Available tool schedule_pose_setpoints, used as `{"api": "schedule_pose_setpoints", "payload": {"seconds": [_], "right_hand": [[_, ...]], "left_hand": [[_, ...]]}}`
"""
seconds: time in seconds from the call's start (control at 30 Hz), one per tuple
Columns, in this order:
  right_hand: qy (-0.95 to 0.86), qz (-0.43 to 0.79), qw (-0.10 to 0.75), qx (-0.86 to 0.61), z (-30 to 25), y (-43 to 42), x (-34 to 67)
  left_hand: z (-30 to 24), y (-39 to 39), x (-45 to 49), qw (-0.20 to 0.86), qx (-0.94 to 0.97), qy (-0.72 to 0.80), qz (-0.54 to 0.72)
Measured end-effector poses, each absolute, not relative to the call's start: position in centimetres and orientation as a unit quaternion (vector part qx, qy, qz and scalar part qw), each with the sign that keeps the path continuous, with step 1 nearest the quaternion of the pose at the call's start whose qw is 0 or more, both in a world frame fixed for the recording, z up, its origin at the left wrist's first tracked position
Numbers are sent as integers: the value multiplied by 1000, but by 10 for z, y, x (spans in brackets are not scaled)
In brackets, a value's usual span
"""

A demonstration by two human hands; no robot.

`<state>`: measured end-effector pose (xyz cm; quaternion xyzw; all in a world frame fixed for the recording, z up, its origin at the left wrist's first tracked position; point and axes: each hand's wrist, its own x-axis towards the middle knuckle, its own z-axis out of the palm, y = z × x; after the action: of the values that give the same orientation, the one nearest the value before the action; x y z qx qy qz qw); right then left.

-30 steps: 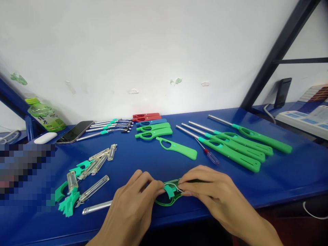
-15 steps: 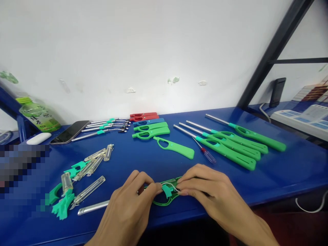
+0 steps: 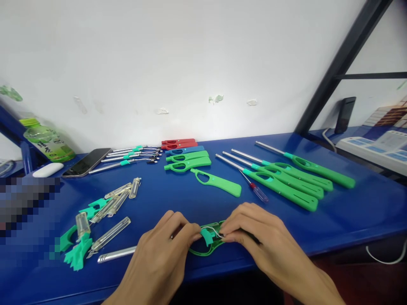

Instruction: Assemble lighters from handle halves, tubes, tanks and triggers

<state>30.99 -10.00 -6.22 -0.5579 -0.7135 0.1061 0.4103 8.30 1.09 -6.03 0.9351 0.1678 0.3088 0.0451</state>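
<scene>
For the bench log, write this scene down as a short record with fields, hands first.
Left hand: gripping the left part of the open green shell
Right hand: fingertips pinched at the white wire
In shell: teal piece
By left hand: metal tube
Left side: clear plastic parts, teal parts, phone, bottle
Back row: wired rods; red, blue and green shells
Right side: four green lighters, screwdriver
Surface: blue table

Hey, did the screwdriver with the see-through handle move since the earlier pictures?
No. Judged against the green mark on the wall behind it, the screwdriver stayed put; the whole view just shifted slightly.
</scene>
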Motion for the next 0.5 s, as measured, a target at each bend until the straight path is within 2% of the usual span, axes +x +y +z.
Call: {"api": "schedule_pose_setpoints", "payload": {"seconds": [0.17, 0.37, 0.5], "right_hand": [[-710, 133, 403, -562, -64, -100, 311], [-729, 81, 368, -571, -65, -101, 308], [-731, 60, 374, -568, -64, -102, 306]], "left_hand": [[-62, 12, 84, 29, 933, 164, 318], [-60, 11, 85, 15, 932, 167, 321], [-60, 10, 84, 12, 933, 162, 320]]}}
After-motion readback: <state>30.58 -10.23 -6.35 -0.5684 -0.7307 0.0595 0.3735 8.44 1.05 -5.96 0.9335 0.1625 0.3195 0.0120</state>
